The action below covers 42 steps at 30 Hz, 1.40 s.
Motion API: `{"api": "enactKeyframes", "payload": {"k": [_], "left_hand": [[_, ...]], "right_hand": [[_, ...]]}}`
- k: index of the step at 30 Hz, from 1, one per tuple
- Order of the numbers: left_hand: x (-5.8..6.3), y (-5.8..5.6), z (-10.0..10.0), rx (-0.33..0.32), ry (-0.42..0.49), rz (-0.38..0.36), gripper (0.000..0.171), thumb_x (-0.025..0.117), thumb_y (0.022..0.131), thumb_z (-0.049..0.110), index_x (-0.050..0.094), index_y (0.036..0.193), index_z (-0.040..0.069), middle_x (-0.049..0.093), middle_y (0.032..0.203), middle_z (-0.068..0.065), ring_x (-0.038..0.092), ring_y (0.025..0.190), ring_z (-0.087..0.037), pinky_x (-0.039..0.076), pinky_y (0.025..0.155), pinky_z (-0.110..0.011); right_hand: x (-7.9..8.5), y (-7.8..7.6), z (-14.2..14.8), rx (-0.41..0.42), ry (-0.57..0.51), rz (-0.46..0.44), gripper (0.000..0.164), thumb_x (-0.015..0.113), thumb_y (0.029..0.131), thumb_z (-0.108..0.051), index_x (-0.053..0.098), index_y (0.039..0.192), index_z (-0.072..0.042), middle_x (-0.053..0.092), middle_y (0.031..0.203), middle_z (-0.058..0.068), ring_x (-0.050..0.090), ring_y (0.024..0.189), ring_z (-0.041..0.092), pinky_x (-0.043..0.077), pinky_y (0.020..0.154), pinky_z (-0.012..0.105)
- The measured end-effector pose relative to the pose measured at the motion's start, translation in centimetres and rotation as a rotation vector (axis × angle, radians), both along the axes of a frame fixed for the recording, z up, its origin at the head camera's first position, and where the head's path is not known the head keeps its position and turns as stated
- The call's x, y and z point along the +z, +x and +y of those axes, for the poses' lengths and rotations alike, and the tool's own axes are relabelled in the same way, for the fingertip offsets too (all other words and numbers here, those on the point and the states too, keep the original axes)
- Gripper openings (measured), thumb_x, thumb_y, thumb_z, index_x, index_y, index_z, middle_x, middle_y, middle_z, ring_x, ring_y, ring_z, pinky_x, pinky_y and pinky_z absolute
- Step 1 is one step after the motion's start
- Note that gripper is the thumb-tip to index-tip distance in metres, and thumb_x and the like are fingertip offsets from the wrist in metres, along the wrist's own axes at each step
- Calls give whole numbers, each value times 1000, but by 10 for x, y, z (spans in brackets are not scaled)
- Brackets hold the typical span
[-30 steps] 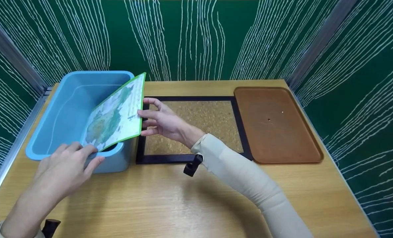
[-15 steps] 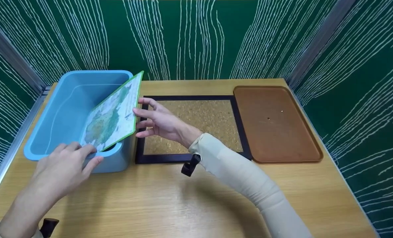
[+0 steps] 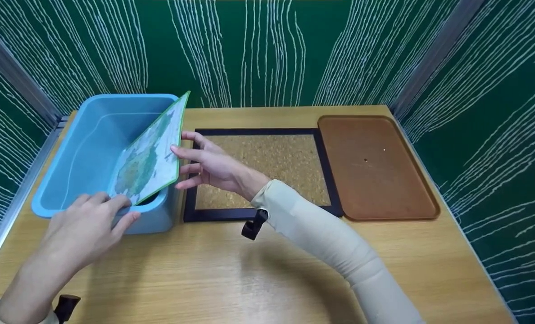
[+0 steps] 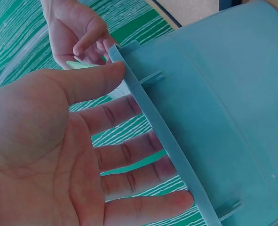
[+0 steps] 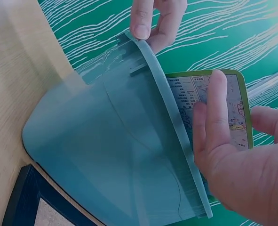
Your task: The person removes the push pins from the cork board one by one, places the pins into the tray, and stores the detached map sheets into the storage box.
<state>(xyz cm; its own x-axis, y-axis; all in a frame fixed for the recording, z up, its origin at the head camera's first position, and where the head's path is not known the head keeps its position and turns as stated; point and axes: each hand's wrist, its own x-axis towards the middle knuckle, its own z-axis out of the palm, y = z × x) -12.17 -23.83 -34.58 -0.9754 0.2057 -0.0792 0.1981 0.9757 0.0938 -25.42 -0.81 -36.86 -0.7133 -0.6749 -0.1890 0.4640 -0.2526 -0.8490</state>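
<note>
A thin map board with a bright green edge leans at a slant over the right side of the blue plastic bin. My right hand holds its right edge, thumb on the printed face and fingers behind. In the right wrist view the back of the board shows lettering and small pictures, with fingers across it. My left hand grips the bin's near rim beside the board's lower corner. The left wrist view has the thumb on the outside of the bin and some fingertips hidden behind the rim.
A cork board in a black frame lies right of the bin. Beyond it, a brown tray sits at the table's right side. Green walls with white streaks enclose the wooden table.
My right hand has moved a little left with the map board, which now stands steeper toward the bin. My left hand has stayed at the rim.
</note>
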Motion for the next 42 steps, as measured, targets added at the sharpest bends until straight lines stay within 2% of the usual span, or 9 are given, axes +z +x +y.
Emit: {"api": "enactKeyframes", "payload": {"k": [6, 10, 13, 20, 27, 30, 35, 37, 42], "left_hand": [[-1, 1, -1, 1, -1, -9, 51, 63, 99, 47, 68, 126, 4, 63, 111, -31, 57, 94, -49, 55, 68, -65], [-1, 2, -2, -9, 2, 7, 49, 62, 100, 46, 68, 126, 5, 64, 114, -30, 58, 100, -51, 54, 68, -66], [-2, 3, -1, -16, 7, 25, 48, 62, 100, 45, 69, 126, 5, 64, 115, -31, 58, 101, -52, 54, 68, -66], [-1, 1, -1, -12, -2, 7, 49, 62, 100, 45, 69, 126, 5, 63, 114, -31, 58, 98, -50, 54, 68, -65], [3, -4, -6, -37, -11, -48, 54, 58, 100, 51, 68, 127, 6, 64, 115, -32, 59, 100, -51, 53, 70, -67], [7, -8, -7, -52, -4, -61, 62, 53, 101, 56, 67, 130, 3, 64, 118, -32, 61, 100, -49, 53, 70, -65], [16, -16, -5, -42, 31, -61, 69, 51, 100, 60, 64, 132, 1, 64, 118, -31, 62, 88, -39, 53, 61, -50], [22, -17, -3, -29, 43, -47, 69, 51, 100, 60, 63, 132, 1, 64, 117, -31, 60, 83, -35, 51, 57, -44], [35, -15, 13, -22, 81, 34, 67, 48, 101, 61, 63, 134, 5, 63, 120, -28, 59, 87, -36, 51, 58, -46]], "right_hand": [[-2, 0, -3, -41, 10, -20, 48, 64, 101, -13, 41, 142, -23, 64, 114, 20, 69, 94, 34, 62, 68, 44], [-5, 0, -4, -81, 67, 23, 56, 61, 97, 0, 37, 144, -19, 63, 117, 22, 70, 92, 36, 62, 65, 43], [-7, 0, -4, -84, 102, 51, 60, 60, 95, 3, 34, 146, -17, 62, 119, 23, 70, 94, 37, 62, 64, 42], [-6, 0, -2, -64, 81, 41, 58, 63, 97, -3, 36, 146, -17, 65, 118, 24, 70, 95, 36, 62, 65, 42], [-4, -1, 6, -17, 88, 52, 55, 66, 101, -19, 36, 147, -21, 67, 116, 21, 70, 91, 31, 62, 62, 40], [-1, -5, 16, 1, 139, 95, 58, 66, 101, -26, 35, 149, -22, 65, 124, 17, 70, 98, 32, 61, 63, 41], [7, -17, 48, 16, 223, 200, 62, 66, 100, -32, 34, 152, -23, 55, 145, 8, 68, 111, 36, 61, 68, 45], [12, -22, 63, 21, 254, 240, 63, 66, 100, -33, 34, 152, -24, 52, 148, 8, 67, 113, 36, 61, 72, 47], [25, -29, 106, 19, 310, 348, 62, 66, 99, -36, 35, 152, -25, 51, 147, 10, 63, 118, 40, 58, 79, 57]]}}
